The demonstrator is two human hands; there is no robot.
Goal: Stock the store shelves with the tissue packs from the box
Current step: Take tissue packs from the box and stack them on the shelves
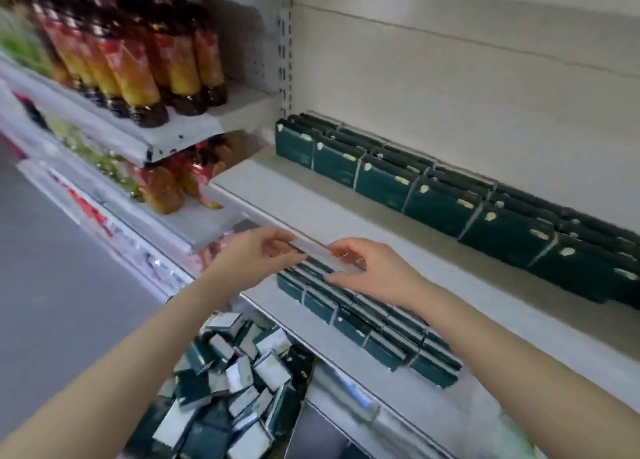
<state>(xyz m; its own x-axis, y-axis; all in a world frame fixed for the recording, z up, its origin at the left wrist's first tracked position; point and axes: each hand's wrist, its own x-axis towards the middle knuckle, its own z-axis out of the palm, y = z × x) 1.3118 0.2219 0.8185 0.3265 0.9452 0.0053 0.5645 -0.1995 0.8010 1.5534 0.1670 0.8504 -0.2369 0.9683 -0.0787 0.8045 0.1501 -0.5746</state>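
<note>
Two rows of packs sit on the shelf [311,209]: the back row [433,195] at 2 o'clock, the front row [374,334] at centre, its far end pinched by left hand [256,250] and right hand [377,271]; a heap [225,372] at 6 o'clock, seemingly much of the job, awaits
</note>
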